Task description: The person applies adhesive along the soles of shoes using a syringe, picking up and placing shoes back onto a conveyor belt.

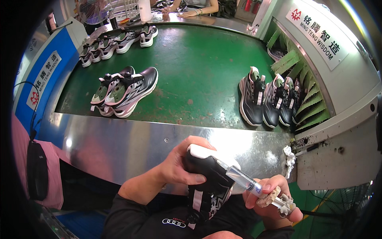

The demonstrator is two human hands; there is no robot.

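Close to my body, my left hand (181, 163) grips a black sneaker (207, 172) with a white sole, pink tabs and a patterned side. The shoe is tilted, its toe pointing away from me. A see-through syringe (240, 177) is in my right hand (274, 193), with fingers around the barrel's rear end and the plunger. Whitish lumpy material (270, 198) coats the syringe's flange and plunger end. Its narrow tip meets the shoe where the white sole joins the black upper. Whether anything comes out of the tip is too small to tell.
A metal ledge (119, 137) borders the green conveyor belt (191, 79). On the belt are a pair of sneakers (131, 93), several more at right (251, 97) beside a green strip curtain (314, 107), and a far-left row (127, 40). Crumpled white tissue (289, 161) lies at right. A person's arms (195, 12) show beyond.
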